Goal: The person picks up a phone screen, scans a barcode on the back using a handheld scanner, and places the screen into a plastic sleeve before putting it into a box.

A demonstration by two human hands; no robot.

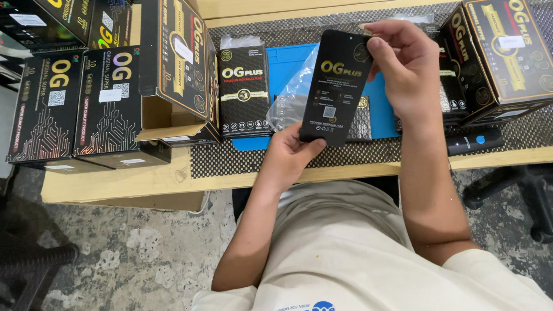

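Between both hands, slim black packet point(335, 87), gold lettering

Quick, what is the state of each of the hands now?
Left hand: closed on the lower end of the flat black packet.
Right hand: closed on the top end of the same packet.

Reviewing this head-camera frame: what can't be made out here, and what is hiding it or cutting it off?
- Head view: the back of the slim black packet faces away from the camera.
- The clear plastic bag and blue mat are partly covered by that packet and the left hand.
- Right hand hides boxes behind it.
- The dark device at the table edge is too small to identify.
- Stacked boxes are cut off by the top edge.
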